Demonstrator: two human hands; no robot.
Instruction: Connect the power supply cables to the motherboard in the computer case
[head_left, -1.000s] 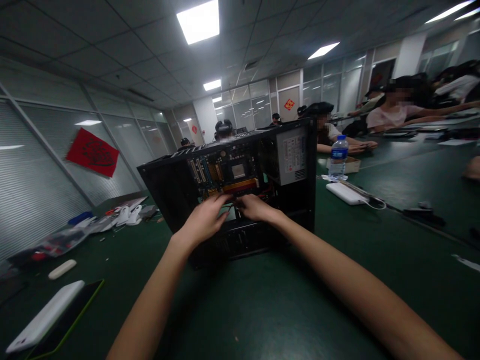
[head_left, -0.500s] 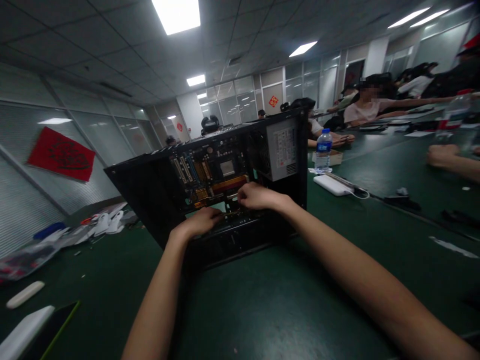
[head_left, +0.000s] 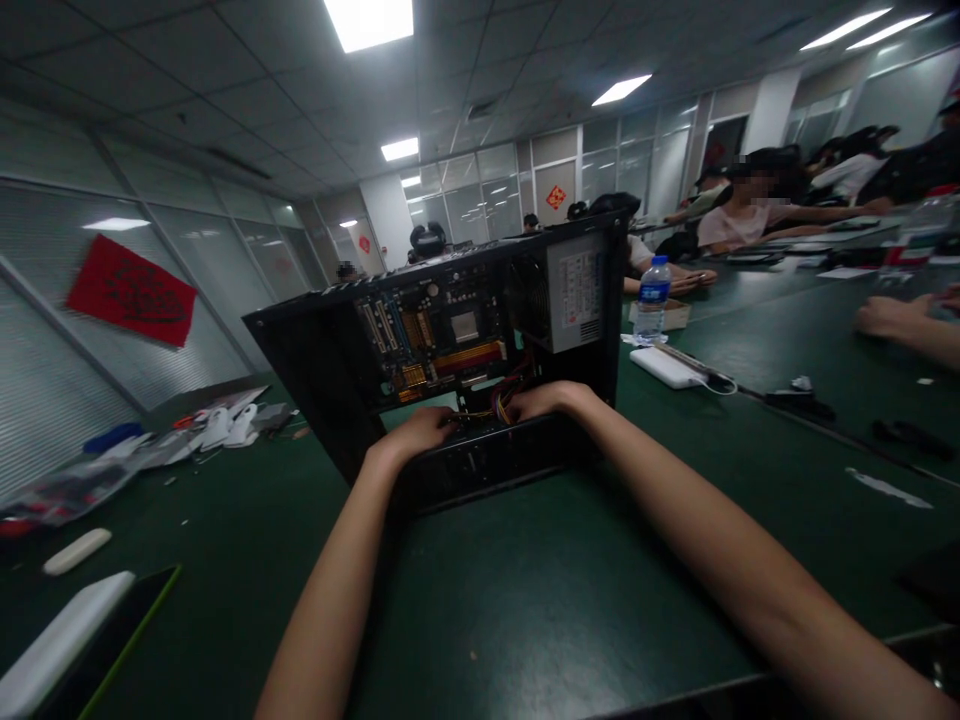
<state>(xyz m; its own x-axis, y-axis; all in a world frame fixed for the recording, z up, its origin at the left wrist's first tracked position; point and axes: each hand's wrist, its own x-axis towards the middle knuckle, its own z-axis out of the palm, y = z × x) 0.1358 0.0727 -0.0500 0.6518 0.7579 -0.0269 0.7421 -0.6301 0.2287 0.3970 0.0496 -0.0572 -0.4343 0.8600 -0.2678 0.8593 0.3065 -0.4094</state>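
Note:
An open black computer case (head_left: 480, 460) stands on the table in front of me, its inside facing me. A motherboard (head_left: 463, 326) and a grey power supply (head_left: 576, 292) sit inside it. My right hand (head_left: 553, 398) reaches in below the power supply, fingers closed at a bundle of coloured cables (head_left: 501, 402). Across the lower edge of the case goes my left hand (head_left: 417, 434), its fingers bent together near thin yellowish wires. Its fingertips are partly hidden, so what they hold cannot be made out.
The green table (head_left: 555, 590) carries a water bottle (head_left: 652, 300) and a white power bank (head_left: 667, 368) with a cable to the right. Plastic bags and scraps (head_left: 217, 425) lie at left, nearer a white box (head_left: 67, 640). Another person's hand (head_left: 892, 316) rests at right.
My right hand has lowered and shifted right, and the coloured cable bundle now shows beside its fingers. My left hand stays at the lower edge of the case. The view has shifted slightly.

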